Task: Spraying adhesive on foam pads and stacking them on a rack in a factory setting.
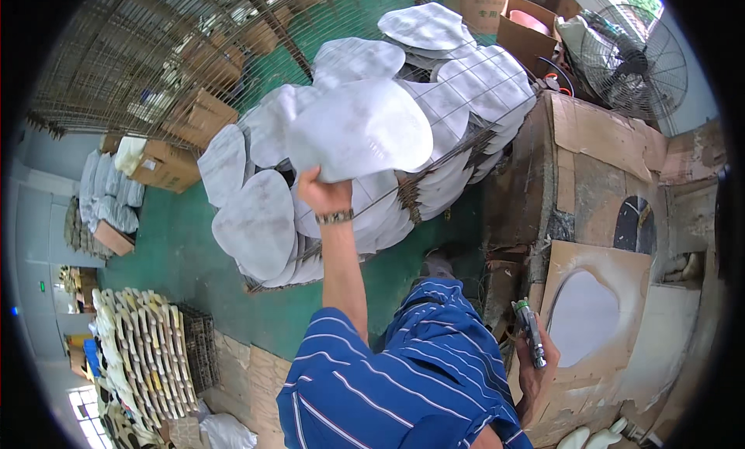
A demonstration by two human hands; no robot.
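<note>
My left hand (324, 194) grips the near edge of a pale rounded panel (357, 131), thumb on its upper face. The panel is held out over stacks of similar pale panels (260, 224) in a wire cage. My right hand (534, 371) is wrapped round a small metal spray gun (532, 332) with a green part at its far end. Just right of that hand, another pale panel (583, 317) lies on a cardboard sheet (563, 274), stained brown around the panel's outline.
A wire mesh rack (155, 53) rises at the back left. A cardboard-covered workbench (535, 177) stands right, with a large fan (632, 61) behind it. Brown cartons (198, 119) stand beyond the cage. At lower left are stacked curved pieces (143, 348). Green floor (178, 247) lies between.
</note>
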